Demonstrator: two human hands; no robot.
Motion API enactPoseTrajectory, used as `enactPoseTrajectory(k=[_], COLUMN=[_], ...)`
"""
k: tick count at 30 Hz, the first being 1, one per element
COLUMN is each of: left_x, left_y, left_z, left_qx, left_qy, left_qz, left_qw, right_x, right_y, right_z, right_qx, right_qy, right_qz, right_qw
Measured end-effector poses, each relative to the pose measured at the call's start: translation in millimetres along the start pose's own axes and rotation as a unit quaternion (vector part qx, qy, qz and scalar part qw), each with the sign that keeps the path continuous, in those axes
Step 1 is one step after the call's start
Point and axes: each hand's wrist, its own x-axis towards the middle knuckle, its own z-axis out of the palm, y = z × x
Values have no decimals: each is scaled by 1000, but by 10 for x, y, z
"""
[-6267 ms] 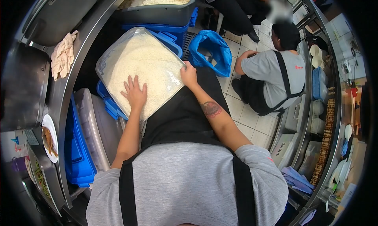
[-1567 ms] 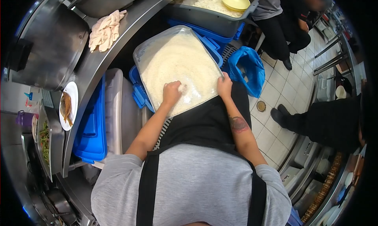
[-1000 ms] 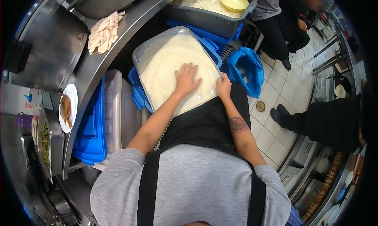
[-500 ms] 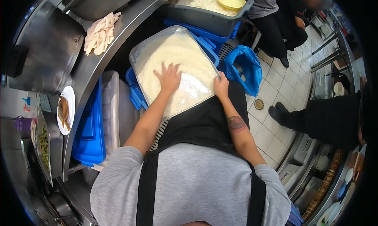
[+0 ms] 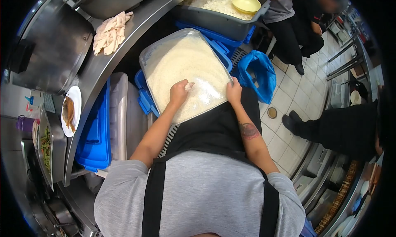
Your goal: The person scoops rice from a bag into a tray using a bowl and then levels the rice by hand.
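A clear rectangular tub (image 5: 145,60) of pale rice-like grains (image 5: 173,63) rests tilted over a blue-handled container and my lap. My left hand (image 5: 179,92) is closed in the grains near the tub's middle, with some of them at its fingers. On the tub's right rim, near the corner closest to me, my right hand (image 5: 234,91) is wrapped round the edge. A glossy, bright patch shows in the grains between my hands.
Behind the tub stands a grey bin (image 5: 222,21) of white food with a yellow bowl (image 5: 246,3). A blue bag (image 5: 268,78) is at the right. Two people sit beyond; another person (image 5: 342,129) stands right. A steel counter (image 5: 97,67) curves along the left, holding a fish plate (image 5: 77,94).
My left hand has gone from spread flat on the grains to closed, and sits slightly lower. My right hand keeps its hold on the rim. The view has shifted slightly.
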Motion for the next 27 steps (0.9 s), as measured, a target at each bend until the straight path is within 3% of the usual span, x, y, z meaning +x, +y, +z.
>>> enactPoseTrajectory(k=[4,7,8,11,12,14,17,27], left_x=[111,76,49,-220,-338,-571,-759,-117], left_y=[132,118,46,99,124,160,139,-3], left_z=[-160,-273,-290,-303,-306,-298,-276,-37], left_qx=[-120,-20,-39,53,54,62,104,106], left_qy=[44,78,4,-12,-14,-133,-166,-64], left_qz=[-76,-67,-119,-151,-150,-141,-109,-136], left_qw=[989,994,992,987,987,979,975,983], right_x=[-2,4,6,2,3,4,-1,-1], right_y=[9,13,12,21,25,22,34,10], right_z=[-8,3,5,0,1,7,3,-9], right_qx=[-1,-9,-9,5,5,6,9,5], right_qy=[3,7,8,12,11,7,2,5], right_qz=[-11,-9,-9,-7,-9,-10,-12,-11], right_qw=[1000,1000,1000,1000,1000,1000,1000,1000])
